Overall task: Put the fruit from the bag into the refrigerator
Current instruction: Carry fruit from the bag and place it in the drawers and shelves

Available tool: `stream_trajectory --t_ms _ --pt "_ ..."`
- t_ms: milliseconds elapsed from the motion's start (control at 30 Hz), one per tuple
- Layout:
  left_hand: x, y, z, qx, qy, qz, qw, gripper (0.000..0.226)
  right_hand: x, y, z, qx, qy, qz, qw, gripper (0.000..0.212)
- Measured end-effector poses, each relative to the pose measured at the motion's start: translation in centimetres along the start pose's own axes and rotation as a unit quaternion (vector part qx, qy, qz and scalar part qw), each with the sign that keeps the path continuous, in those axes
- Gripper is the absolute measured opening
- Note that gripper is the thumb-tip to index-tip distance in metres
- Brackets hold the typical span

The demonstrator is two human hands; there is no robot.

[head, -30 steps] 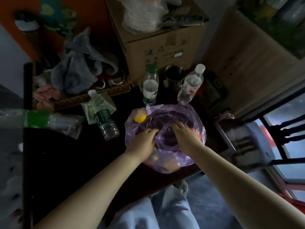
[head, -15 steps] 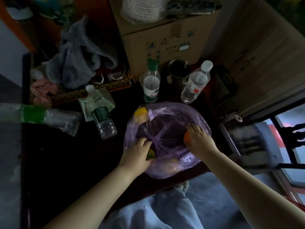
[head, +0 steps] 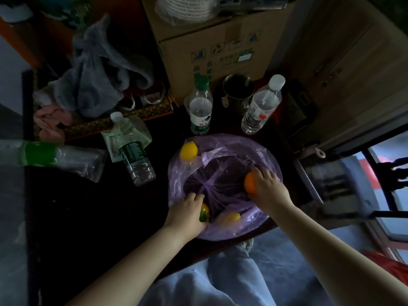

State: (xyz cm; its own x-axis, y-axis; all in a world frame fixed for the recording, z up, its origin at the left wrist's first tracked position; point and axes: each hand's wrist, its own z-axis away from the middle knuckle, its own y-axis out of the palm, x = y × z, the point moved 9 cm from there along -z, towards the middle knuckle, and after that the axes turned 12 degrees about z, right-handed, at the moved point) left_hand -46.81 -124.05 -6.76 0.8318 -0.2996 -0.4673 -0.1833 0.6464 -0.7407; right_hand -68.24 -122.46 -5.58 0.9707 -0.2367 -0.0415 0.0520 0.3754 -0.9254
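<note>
A purple plastic bag (head: 223, 149) lies spread wide on the dark table, at its near edge. A yellow lemon (head: 189, 150) rests at the bag's far left rim. A second yellow fruit (head: 231, 217) lies under the plastic at the near rim. My right hand (head: 268, 186) grips an orange (head: 250, 183) at the bag's right side. My left hand (head: 187, 212) is closed on a green-and-yellow fruit (head: 204, 213) at the near left rim. No refrigerator is in view.
Three water bottles stand or lie beyond the bag: a green-capped one (head: 200, 107), a white-capped one (head: 261, 106) and a tipped one (head: 132, 151). A metal cup (head: 238, 91), a cardboard box (head: 216, 43), grey cloth (head: 99, 69) and a bagged cup stack (head: 50, 156) crowd the table.
Both hands have moved apart from the bag's middle to its rims, spreading it open. The right hand has taken hold of the orange and the left hand the green-yellow fruit.
</note>
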Motion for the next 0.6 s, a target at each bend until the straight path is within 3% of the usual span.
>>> stream_trajectory --t_ms 200,367,600 --pt "0.2 -2.2 0.1 -0.082 0.009 0.122 0.989 0.066 1.5 -2.1 1.4 -0.061 -0.013 -0.053 0.997 0.087" --pt "-0.7 -4.9 1.1 -0.192 0.073 0.178 0.962 0.054 3.6 -4.1 3.2 -0.109 -0.018 -0.103 0.989 0.085" --pt "-2.4 -7.6 2.6 -0.222 0.135 0.219 0.94 0.061 5.3 -6.3 6.6 -0.167 -0.002 -0.162 0.973 0.084"
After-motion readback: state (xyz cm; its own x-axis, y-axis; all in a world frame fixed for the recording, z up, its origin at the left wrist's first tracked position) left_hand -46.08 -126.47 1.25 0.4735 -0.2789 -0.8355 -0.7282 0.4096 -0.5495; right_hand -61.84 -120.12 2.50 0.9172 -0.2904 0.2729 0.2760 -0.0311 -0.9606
